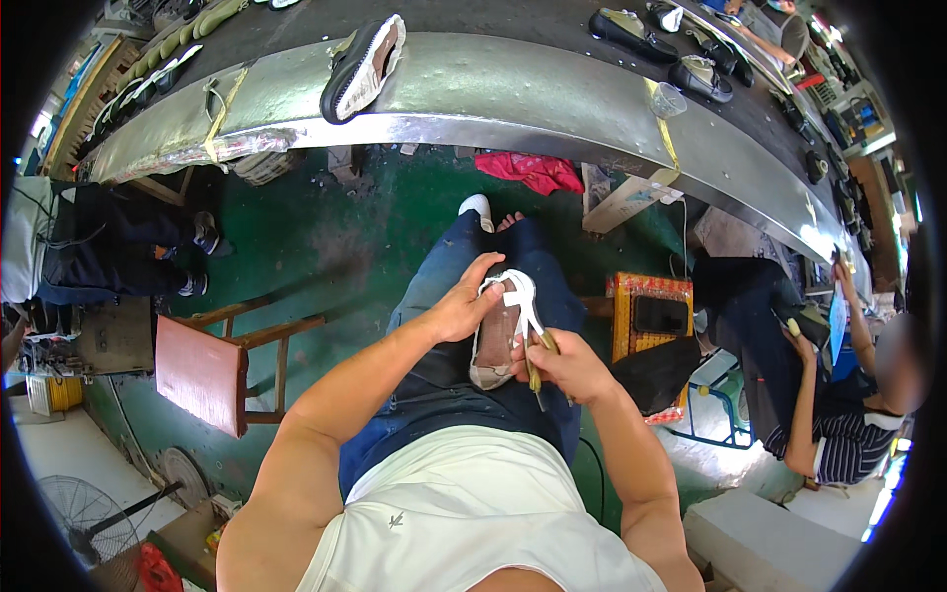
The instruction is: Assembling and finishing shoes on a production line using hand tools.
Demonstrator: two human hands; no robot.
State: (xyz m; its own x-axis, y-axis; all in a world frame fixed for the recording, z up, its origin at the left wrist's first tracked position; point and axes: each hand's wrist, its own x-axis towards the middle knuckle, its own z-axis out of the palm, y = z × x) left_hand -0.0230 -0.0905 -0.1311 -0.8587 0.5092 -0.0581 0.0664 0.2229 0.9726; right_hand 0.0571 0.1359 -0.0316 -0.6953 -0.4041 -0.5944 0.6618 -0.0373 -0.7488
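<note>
1 oblong brown shoe bottom (496,335), white strip (528,294)

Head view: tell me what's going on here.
A seated person holds a brown, pale-edged shoe over their lap, the left hand gripping its far part. A white curved band runs along the shoe's right side. The right hand grips a slim tool with a yellowish handle beside the shoe. Ahead, a dark shoe with a white-stitched edge rests on the metal-edged bench.
</note>
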